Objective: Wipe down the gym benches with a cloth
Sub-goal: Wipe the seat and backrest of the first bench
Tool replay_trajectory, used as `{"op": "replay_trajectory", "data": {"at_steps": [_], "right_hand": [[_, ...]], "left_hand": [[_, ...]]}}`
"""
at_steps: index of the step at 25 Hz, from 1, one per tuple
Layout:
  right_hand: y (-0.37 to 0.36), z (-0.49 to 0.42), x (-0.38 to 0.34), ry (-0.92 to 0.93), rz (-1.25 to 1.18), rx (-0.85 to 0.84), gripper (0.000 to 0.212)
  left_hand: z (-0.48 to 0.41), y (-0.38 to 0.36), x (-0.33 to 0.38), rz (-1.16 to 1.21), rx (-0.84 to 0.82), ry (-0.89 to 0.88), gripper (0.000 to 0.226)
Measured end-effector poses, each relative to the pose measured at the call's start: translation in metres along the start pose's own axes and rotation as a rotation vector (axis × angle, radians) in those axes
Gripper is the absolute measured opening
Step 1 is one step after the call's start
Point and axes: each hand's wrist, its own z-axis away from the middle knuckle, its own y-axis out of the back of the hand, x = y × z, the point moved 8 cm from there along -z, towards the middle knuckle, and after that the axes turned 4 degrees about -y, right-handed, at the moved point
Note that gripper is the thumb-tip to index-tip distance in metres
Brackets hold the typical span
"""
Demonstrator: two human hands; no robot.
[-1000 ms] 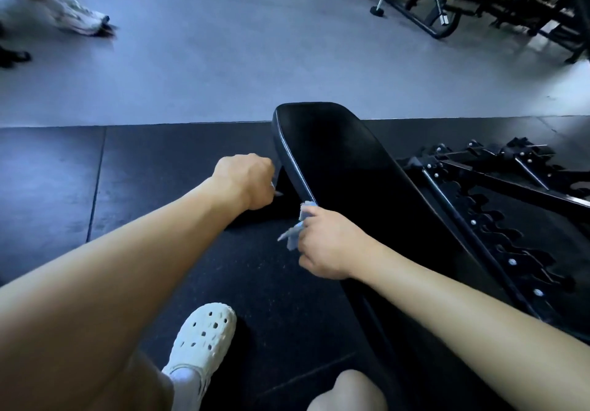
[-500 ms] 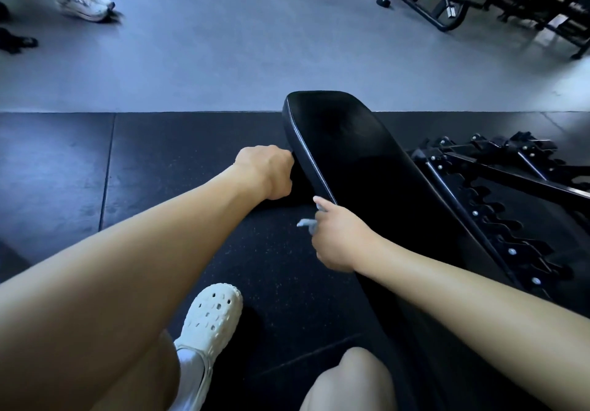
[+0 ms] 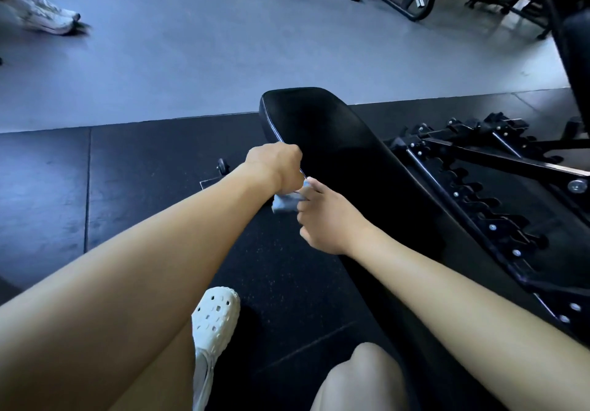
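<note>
One pale sneaker (image 3: 48, 17) of another person, upper left of the frame, on the grey floor (image 3: 191, 43). Black rubber mat (image 3: 127, 187) covers the lower half. Small caster wheel (image 3: 222, 165) on the mat, just left of the hands.

Left hand (image 3: 275, 165), centre of the frame: back of the hand faces the camera, set against the left edge of the bench pad (image 3: 344, 161). Its fingers fold under out of sight; cannot tell what they grip, if anything.

White perforated clog (image 3: 217, 313), lower centre, on the mat.

Grey-blue cloth (image 3: 285, 202), bunched, directly below the left hand and touching the pad's left edge.

Right hand (image 3: 330, 220), just right of the cloth: thumb and fingertips pinch the cloth.

Bench pad is black and runs from upper centre towards lower right. Black notched adjustment frame (image 3: 485, 206) beside it, right of the frame.
</note>
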Motion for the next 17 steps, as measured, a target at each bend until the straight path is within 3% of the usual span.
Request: {"op": "replay_trajectory", "data": {"at_steps": [4, 11, 17], "right_hand": [[-0.007, 0.025, 0.003, 0.087, -0.122, -0.056, 0.047], [-0.001, -0.043, 0.029, -0.221, -0.411, 0.086, 0.034], [-0.011, 0.040, 0.007, -0.110, -0.382, 0.015, 0.037]], "left_hand": [[-0.003, 0.000, -0.013, 0.000, 0.018, 0.023, 0.016], [0.039, -0.020, -0.020, -0.047, 0.020, 0.059, 0.019], [0.045, -0.037, -0.009, -0.034, -0.050, 0.017, 0.021]]}}
